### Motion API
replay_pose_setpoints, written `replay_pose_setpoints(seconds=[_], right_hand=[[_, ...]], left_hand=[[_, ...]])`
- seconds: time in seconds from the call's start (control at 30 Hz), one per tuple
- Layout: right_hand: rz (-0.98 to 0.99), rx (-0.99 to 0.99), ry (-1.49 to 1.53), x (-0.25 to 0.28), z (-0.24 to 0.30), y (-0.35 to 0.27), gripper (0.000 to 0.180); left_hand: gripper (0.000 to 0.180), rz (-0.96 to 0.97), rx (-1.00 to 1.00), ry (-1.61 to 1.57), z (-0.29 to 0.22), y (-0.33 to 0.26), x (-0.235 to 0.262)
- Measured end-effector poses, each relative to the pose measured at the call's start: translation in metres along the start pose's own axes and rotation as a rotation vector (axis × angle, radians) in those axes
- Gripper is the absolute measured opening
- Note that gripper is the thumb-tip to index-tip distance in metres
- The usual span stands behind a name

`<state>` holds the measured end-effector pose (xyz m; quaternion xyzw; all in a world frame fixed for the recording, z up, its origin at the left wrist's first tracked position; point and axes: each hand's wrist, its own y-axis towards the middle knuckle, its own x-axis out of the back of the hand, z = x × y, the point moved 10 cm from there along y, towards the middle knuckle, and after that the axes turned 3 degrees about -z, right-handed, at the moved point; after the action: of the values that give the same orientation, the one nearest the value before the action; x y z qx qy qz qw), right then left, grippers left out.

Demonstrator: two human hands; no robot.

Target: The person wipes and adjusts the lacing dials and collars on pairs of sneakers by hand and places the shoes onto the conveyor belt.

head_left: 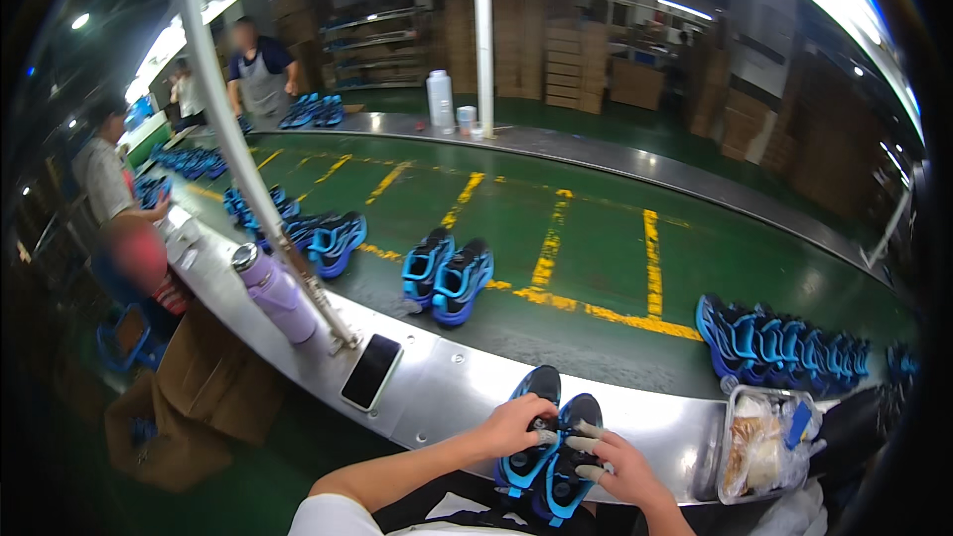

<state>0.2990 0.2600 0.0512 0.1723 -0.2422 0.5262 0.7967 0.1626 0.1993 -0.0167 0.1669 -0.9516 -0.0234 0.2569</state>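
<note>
A pair of black sneakers with bright blue trim stands before me at the metal table edge, toes pointing away. My left hand (521, 425) is closed over the lace area of the left sneaker (542, 378), its fingers bent and the thumb in a pale finger cot. My right hand (617, 464) rests its spread fingers, several in pale cots, on the upper of the right sneaker (584, 410). The laces under the fingers are mostly hidden.
Ahead runs a green conveyor belt (606, 258) with yellow marks, a sneaker pair (463, 283) and a row of sneakers (764, 342). A phone (372, 372), purple bottle (278, 298) and post (238, 149) are left. A metal tray (730, 437) with plastic bags is right. Co-workers stand far left.
</note>
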Motion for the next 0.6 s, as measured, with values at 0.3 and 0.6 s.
replay_pose_setpoints(seconds=[0.3, 0.6], right_hand=[[0.05, 0.18, -0.299, -0.013, -0.023, 0.008, 0.019], [0.053, 0.18, -0.211, -0.015, -0.025, 0.003, 0.035]], left_hand=[[0.036, -0.091, 0.089, -0.034, -0.002, -0.002, 0.002], [0.036, -0.148, 0.07, -0.043, -0.012, -0.004, 0.004]])
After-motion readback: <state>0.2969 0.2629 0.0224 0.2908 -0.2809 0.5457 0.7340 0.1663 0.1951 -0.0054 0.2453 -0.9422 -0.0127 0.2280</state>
